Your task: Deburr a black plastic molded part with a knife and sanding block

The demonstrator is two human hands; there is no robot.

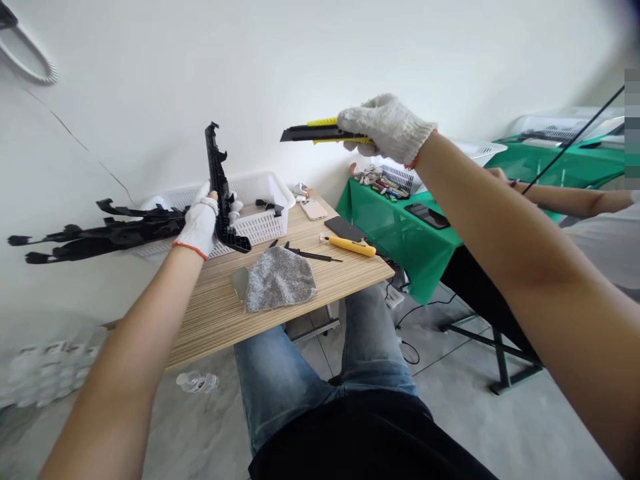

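One black part (216, 165) in left hand (201, 219); yellow cutter (320, 133) in right hand (384, 127).

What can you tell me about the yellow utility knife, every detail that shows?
The utility knife is long and slim, with yellow edges, plastic by their look, along a dark middle. Its dark, metal-looking blade is out, reaching past the yellow and ending in a slanted tip. The gloved right hand grips it, hiding part of the body. It is held up nearly level, tip toward the picture's left, apart from the upright black part. Any slider or lock cannot be made out.
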